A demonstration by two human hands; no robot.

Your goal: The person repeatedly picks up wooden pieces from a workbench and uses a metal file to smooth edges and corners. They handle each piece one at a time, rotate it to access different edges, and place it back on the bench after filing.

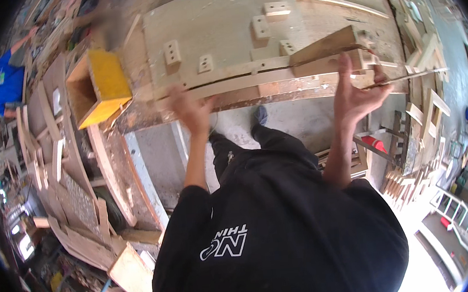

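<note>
The person's left hand point(189, 111), blurred, reaches far from a bent elbow to the left end of a long wooden strip point(239, 82), its thumb angled out to the right; whether it grips the strip cannot be told. The right hand point(360, 99) is raised at the right end of a wooden block point(321, 66), thumb pointing far along its near side and fingers curved round the end, grasping it. A thin stick point(420, 75) juts right from beside those fingers. Strip and block lie along the near edge of the desk point(345, 16), and small drilled blocks point(261, 27) sit farther back.
</note>
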